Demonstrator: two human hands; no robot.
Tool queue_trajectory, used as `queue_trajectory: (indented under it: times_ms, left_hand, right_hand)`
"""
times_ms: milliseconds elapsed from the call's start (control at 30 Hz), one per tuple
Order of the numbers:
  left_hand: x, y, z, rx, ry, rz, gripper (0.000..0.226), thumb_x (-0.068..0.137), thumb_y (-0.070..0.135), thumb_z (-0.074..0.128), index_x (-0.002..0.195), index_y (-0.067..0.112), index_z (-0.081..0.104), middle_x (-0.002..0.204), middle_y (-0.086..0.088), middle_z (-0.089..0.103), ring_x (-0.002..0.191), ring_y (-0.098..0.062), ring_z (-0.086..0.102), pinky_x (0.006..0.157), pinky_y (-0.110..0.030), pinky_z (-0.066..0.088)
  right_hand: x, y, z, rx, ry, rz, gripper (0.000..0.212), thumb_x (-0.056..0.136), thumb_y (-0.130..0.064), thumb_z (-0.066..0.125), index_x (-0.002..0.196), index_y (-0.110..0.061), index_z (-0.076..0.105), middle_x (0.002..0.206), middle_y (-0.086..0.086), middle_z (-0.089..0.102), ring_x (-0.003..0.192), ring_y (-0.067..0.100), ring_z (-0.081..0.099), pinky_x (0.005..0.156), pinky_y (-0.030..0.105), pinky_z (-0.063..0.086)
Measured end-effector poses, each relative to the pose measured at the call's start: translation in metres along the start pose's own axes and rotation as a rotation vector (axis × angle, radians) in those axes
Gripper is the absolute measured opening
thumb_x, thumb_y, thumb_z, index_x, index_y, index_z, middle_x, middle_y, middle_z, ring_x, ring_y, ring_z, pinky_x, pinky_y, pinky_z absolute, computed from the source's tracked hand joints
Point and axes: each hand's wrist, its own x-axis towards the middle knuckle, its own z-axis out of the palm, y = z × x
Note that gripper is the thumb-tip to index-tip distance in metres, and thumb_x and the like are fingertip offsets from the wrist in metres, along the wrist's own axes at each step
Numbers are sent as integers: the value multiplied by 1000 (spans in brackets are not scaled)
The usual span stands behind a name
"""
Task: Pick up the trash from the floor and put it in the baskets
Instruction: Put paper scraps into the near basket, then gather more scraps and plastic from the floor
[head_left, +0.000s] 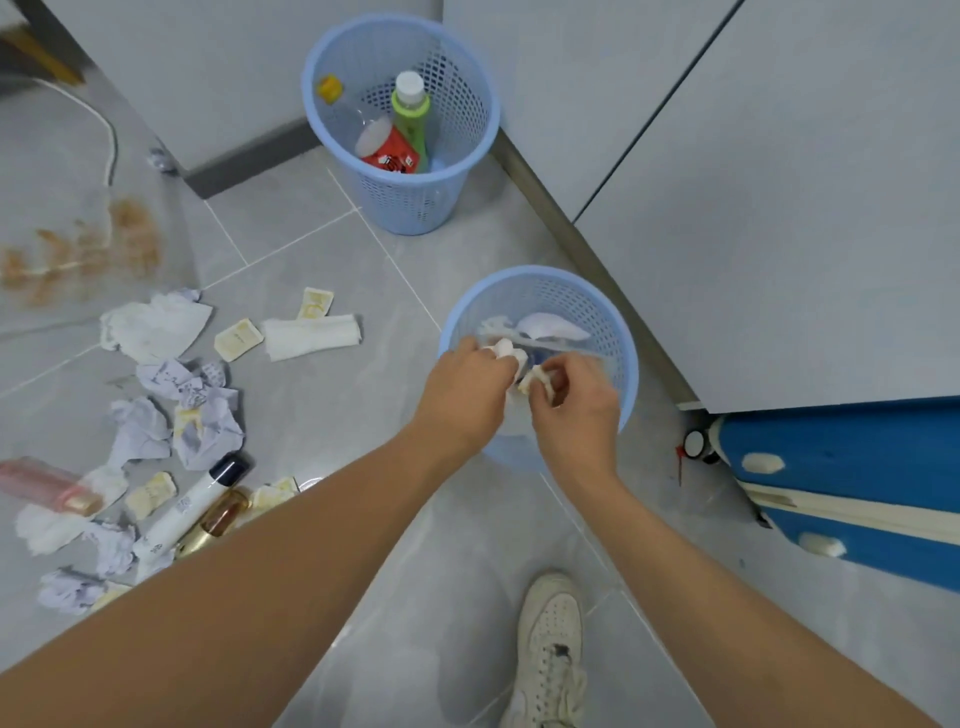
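Both my hands hang directly over the near basket (618, 332), by the cupboard base. My left hand (467, 387) pinches a small white wad of tissue (505, 347) in curled fingers, and my right hand (574, 397) grips a crumpled scrap (535, 378) the same way. The basket mouth lies straight below, so letting go should drop both in. The remaining litter (156, 415) lies on the floor well to my left, nearer my left hand. The far basket (467, 93) holds bottles.

Both hands, left hand (464, 393) and right hand (574, 410), meet over the near basket (618, 332), the far basket (467, 78) at twelve o'clock, scattered trash (156, 332) at nine, a shoe (550, 644) at six.
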Motion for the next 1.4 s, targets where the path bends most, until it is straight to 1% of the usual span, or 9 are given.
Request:
queue_trajectory:
  times_ms: [133,200,367,500,633,800,1067,1200,1400]
  left_hand:
    - [-1,10,3,183,-60,-7,36,94,45,55,123,26,64,117,-8,63,125,-32,41,99,-40,32]
    - [-9,13,2,174,-17,15,36,92,45,55,120,25,66,118,-10,62,126,-33,41,101,-40,32]
    - [-42,3,-10,57,139,52,29,86,36,59,110,20,65,111,-10,60,111,-32,50,84,-41,43]
    - [-90,-39,-24,10,229,4,26,88,34,59,110,20,64,104,-3,56,97,-28,52,73,-38,44]
    - [-148,-106,-29,-11,252,-74,27,91,30,59,114,18,64,102,-5,56,99,-30,52,75,-42,47]
    - [-226,-188,-15,-36,257,-203,22,93,27,57,112,18,64,100,-5,58,97,-31,51,76,-46,48]
    - [-323,-256,0,-114,225,-345,20,94,26,59,112,18,63,105,-2,61,101,-28,51,78,-40,46]
    - [-341,-277,18,-130,191,-354,21,95,27,59,114,20,62,105,0,59,103,-26,54,72,-37,46]
    - [-311,-290,66,-134,125,-253,25,95,31,57,117,20,62,107,0,57,104,-25,52,73,-42,51]
  right_hand:
    - [-1,6,5,-105,-57,-10,18,89,-21,70,107,-20,70,108,-3,60,100,20,59,83,41,53]
    - [-7,6,-2,-149,-27,-34,22,87,-15,68,108,-19,71,107,-1,60,104,22,56,81,43,54]
    - [-33,-5,-23,-139,-57,-69,27,83,-7,70,107,-18,69,106,-3,58,100,20,56,71,41,55]
    - [-60,-30,-21,-81,-98,-164,21,85,-6,69,103,-17,66,102,-4,57,96,19,56,75,37,52]
    - [-86,-56,13,-42,-168,-282,16,85,-7,64,99,-13,67,96,0,59,92,21,57,77,35,49]
    - [-135,-91,69,36,-229,-270,19,83,-6,63,99,-16,68,94,-3,59,85,13,59,76,36,52]
    - [-208,-142,142,43,-293,-275,20,83,-8,64,100,-19,66,94,-5,58,82,10,58,73,32,51]
    - [-231,-137,181,-10,-382,-206,24,83,-11,66,104,-22,64,99,-6,55,82,14,58,70,41,55]
    - [-240,-97,224,-137,-483,-217,30,83,-10,67,111,-19,64,107,-3,54,92,21,61,71,42,55]
